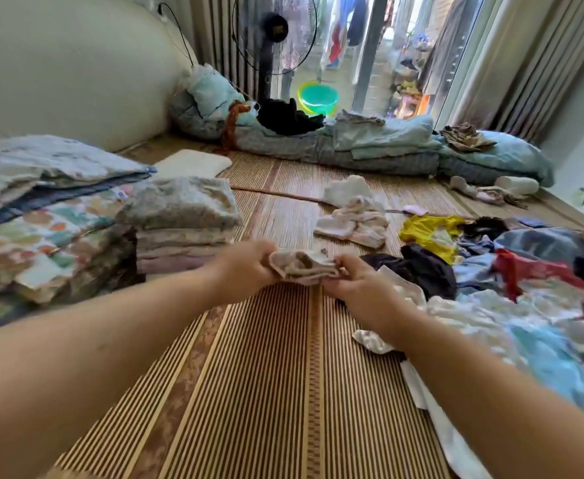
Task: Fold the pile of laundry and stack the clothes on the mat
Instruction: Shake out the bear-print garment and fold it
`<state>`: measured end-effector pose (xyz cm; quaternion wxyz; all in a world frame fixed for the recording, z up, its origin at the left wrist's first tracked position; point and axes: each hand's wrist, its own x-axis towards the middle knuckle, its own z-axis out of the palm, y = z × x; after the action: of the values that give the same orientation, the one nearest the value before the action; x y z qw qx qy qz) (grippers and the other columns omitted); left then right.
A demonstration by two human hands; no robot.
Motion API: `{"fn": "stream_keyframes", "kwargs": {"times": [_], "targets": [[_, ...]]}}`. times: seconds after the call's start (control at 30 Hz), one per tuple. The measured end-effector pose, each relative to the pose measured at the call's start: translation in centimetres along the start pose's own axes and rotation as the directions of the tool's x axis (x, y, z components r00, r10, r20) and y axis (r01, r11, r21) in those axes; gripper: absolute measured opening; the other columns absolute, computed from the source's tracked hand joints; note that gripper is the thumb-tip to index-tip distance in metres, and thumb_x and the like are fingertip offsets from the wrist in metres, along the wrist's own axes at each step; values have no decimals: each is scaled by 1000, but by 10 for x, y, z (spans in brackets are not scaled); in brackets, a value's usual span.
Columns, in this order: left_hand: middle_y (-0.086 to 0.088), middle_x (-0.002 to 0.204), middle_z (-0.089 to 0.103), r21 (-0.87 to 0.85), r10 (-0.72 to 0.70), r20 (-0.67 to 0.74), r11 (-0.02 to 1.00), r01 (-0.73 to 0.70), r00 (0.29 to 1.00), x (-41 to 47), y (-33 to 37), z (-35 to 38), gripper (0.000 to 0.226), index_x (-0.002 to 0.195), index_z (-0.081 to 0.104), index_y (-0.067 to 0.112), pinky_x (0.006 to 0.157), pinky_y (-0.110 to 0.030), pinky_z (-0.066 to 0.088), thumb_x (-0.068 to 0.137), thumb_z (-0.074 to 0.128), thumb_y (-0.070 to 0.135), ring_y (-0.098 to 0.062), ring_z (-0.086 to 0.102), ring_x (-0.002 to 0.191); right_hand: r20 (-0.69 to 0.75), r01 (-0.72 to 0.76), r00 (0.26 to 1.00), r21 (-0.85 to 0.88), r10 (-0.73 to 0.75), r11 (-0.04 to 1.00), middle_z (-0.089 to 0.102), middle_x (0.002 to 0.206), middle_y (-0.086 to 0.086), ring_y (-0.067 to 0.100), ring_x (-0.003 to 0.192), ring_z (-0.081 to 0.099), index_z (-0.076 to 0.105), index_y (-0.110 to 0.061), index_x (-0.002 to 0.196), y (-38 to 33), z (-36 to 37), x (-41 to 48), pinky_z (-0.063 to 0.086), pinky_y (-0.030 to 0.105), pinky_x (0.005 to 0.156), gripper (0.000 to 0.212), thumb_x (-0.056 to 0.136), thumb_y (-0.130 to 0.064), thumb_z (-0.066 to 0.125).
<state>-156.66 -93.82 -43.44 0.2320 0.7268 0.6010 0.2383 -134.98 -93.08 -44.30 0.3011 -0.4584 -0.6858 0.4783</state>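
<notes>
I have both hands on one small pale cloth (pixel 302 266), held just above the striped mat (pixel 266 357) near its middle. My left hand (pixel 245 267) grips the cloth's left end with curled fingers, and my right hand (pixel 356 281) pinches the right end, so the piece hangs bunched between them, already doubled over on itself by the look of its layers.

I judge it very light and limp: it will sag and crumple wherever I do not hold it, and it will not keep a crease unless I press it flat. The best hold is at the two ends or corners, pulling gently apart to take out the slack before laying it down. It is not fragile or slippery; the risk is only that a fold slides open when I let go.

The unsorted pile (pixel 525 299) lies along the mat's right edge, a mix of blue, red, yellow and dark pieces. Folded stacks stand at the left edge: a grey patterned stack (pixel 183 223) nearest my left hand and a flowered stack (pixel 52 247) beyond it toward the edge. A few small whitish pieces (pixel 352 216) lie farther up the mat, apart from both.

I judge the folding well along, yet much remains.
</notes>
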Motion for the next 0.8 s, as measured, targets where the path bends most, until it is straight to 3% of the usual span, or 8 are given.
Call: {"fn": "stream_keyframes", "kwargs": {"times": [0.2,0.3,0.37,0.43,0.53,0.57,0.63,0.8], "targets": [[6,82,62,105,-240,276,970,219,931,-89,-43,90,15,78,56,30,57,-22,38,92,55,22,-10,55,69,-23,-141,990,-338,142,930,62,80,-5,2,65,53,72,-35,90,94,63,-88,44,25,56,10,91,-32,63],[4,87,63,113,-261,366,965,236,893,-112,-45,103,11,84,58,29,59,-22,42,94,55,22,-9,54,69,-51,-145,989,-489,138,860,52,105,-13,2,97,48,68,-35,117,111,70,-114,42,20,87,31,88,-44,65],[3,90,64,138,-254,422,967,216,870,-119,-43,101,6,87,59,27,63,-24,43,93,58,26,-10,54,72,-4,-71,997,-466,78,882,51,129,-18,2,125,39,69,-36,115,111,69,-123,31,26,112,28,88,-41,66],[3,91,64,152,-240,484,970,190,841,-124,-38,97,6,88,59,26,66,-26,44,92,60,29,-9,52,71,88,27,996,-475,17,880,48,138,-22,-4,139,21,71,-36,108,106,67,-131,16,24,115,21,89,-39,64],[12,83,61,121,-229,630,973,198,742,-129,-32,83,8,86,60,30,65,-20,43,91,61,36,-4,52,68,239,4,965,-423,107,906,70,106,-10,8,110,60,70,-23,88,97,65,-135,47,33,96,21,86,-41,58],[13,81,62,85,-233,674,967,241,700,-129,-31,78,6,89,61,28,63,-18,42,92,60,33,-2,52,65,269,-55,952,-325,148,944,68,86,-8,10,80,62,66,-21,82,90,65,-134,50,32,73,20,85,-38,57],[8,81,62,-57,-229,712,923,381,663,-126,-34,73,12,99,63,19,56,-17,40,93,56,27,-2,50,58,230,-141,958,-153,174,978,57,70,-9,9,62,49,63,-24,77,83,65,-125,41,27,58,15,86,-34,56],[1,91,66,-405,-361,324,783,473,875,-105,-41,86,16,106,60,18,55,-17,47,94,58,29,-1,61,63,-28,-299,954,-29,299,954,68,95,-3,12,82,67,62,-22,104,85,65,-80,58,35,77,28,97,-46,49]]}}
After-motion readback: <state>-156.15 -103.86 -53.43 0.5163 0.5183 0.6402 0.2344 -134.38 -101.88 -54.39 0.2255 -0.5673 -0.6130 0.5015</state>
